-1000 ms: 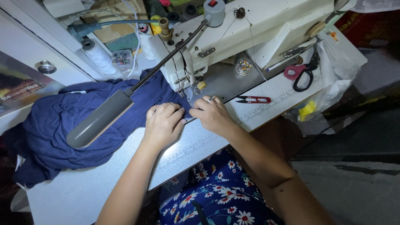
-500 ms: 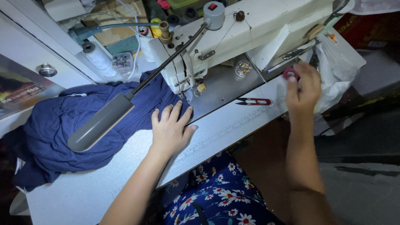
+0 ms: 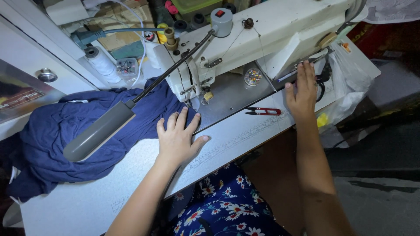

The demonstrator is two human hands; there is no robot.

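**Sewing at a cluttered machine table, one hand pinning cloth, one reaching for tools**

The left hand (image 3: pixel 178 136) lies flat, fingers spread, on the navy fabric (image 3: pixel 57 131) near the table's front edge, seemingly to hold it in place by the needle of the white sewing machine (image 3: pixel 262 35). The right hand (image 3: pixel 302 91) stretches open toward the table's right end, fingers over dark-handled scissors (image 3: pixel 323 83); whether it grips them cannot be told. Red thread snips (image 3: pixel 262 111) lie between the hands. A grey gooseneck lamp (image 3: pixel 98 131) hangs over the cloth.
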